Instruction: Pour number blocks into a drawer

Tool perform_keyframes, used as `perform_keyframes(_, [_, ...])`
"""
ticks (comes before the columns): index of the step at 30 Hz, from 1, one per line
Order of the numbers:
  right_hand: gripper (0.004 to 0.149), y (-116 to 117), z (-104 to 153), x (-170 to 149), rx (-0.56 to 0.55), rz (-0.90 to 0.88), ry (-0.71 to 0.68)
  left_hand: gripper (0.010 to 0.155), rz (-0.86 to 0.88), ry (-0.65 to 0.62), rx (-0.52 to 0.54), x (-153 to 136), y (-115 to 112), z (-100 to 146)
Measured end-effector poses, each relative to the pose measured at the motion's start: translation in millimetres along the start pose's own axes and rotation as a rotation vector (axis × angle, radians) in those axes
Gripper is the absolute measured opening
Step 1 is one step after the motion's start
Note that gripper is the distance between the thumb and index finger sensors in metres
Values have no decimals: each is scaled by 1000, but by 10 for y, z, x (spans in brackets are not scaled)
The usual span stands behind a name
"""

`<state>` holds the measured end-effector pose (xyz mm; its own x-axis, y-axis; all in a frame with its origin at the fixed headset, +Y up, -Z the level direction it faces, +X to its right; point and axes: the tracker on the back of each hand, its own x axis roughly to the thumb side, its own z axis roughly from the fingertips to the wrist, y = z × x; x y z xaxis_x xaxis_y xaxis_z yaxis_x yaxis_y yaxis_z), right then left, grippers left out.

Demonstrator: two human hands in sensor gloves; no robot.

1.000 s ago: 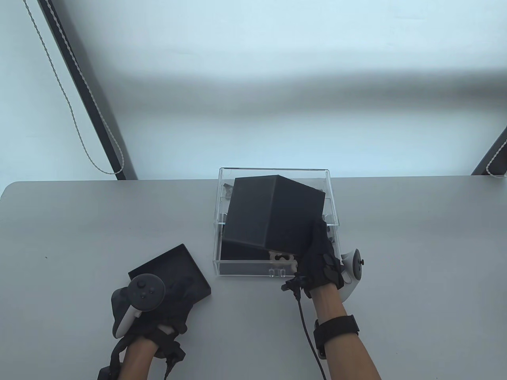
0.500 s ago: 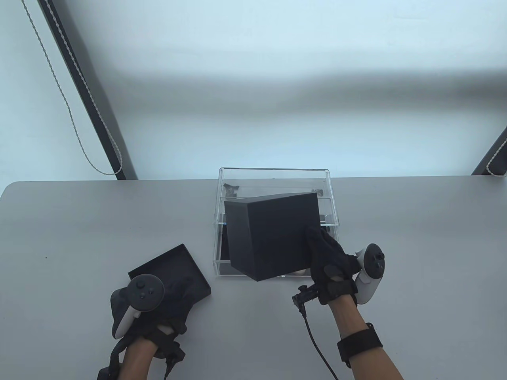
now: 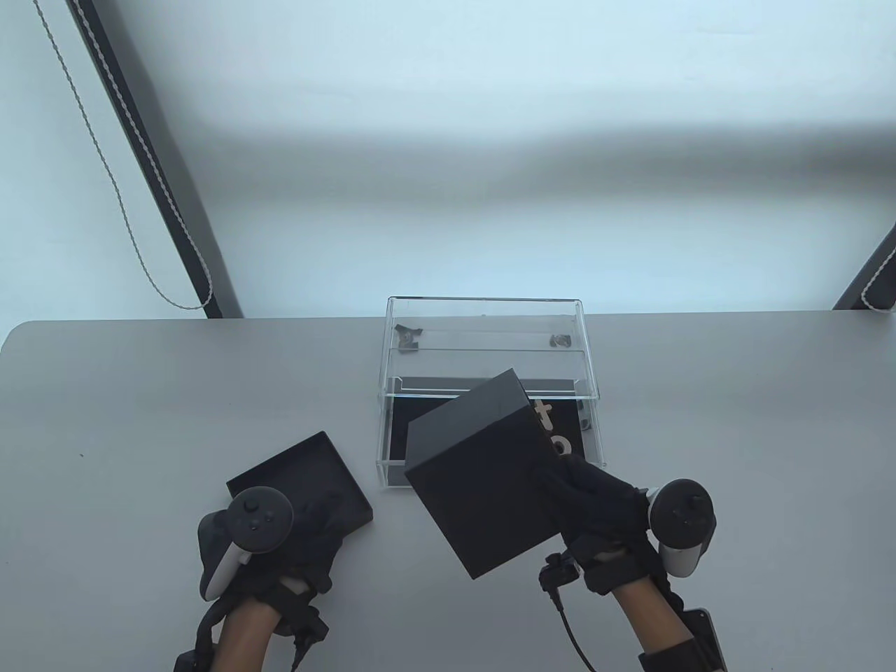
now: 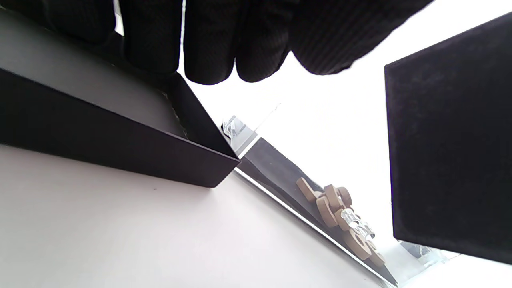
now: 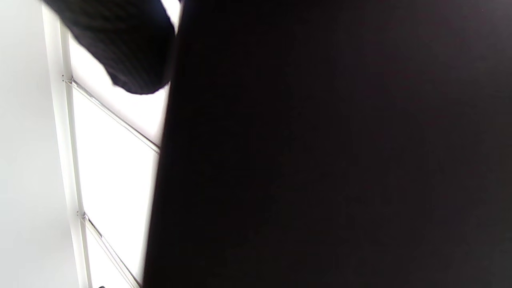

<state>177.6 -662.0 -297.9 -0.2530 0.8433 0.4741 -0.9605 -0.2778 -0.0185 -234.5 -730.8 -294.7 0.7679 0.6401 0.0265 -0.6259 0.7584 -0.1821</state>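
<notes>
My right hand (image 3: 602,514) grips a black box (image 3: 483,476) and holds it tilted in front of the clear drawer unit (image 3: 486,336), above the table. The box fills the right wrist view (image 5: 340,160) and shows at the right of the left wrist view (image 4: 448,152). The pulled-out drawer (image 3: 427,427) has a black floor with pale wooden number blocks (image 3: 556,430) lying in it; they also show in the left wrist view (image 4: 336,208). My left hand (image 3: 280,539) rests on the black lid (image 3: 301,476), which lies upturned on the table.
The grey table (image 3: 140,392) ends at a bright wall behind the drawer unit. A beaded cord (image 3: 126,203) and a dark post (image 3: 154,175) stand at the far left. Small bits lie in the unit's upper level (image 3: 407,337).
My right hand has pulled the black box back out of the drawer toward me and lowered its tilt. The number blocks in the drawer are now uncovered. The left hand has not moved.
</notes>
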Motion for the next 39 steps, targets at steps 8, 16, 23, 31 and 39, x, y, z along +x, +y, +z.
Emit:
perform_keyframes(8, [43, 82, 251, 130, 76, 224, -196, 63, -13, 6, -5, 1, -17, 0])
perform_keyframes(16, [43, 328, 452, 306, 215, 549, -431, 63, -26, 18, -7, -3, -30, 2])
perform_keyframes(23, [44, 510, 542, 314, 283, 693, -544, 63, -30, 27, -11, -9, -43, 0])
perform_keyframes(31, [44, 650, 600, 267, 345, 778, -609, 62, -45, 37, -22, -16, -66, -11])
perform_keyframes(39, [44, 720, 622, 202, 382, 841, -651, 63, -56, 48, -33, -27, -86, -23])
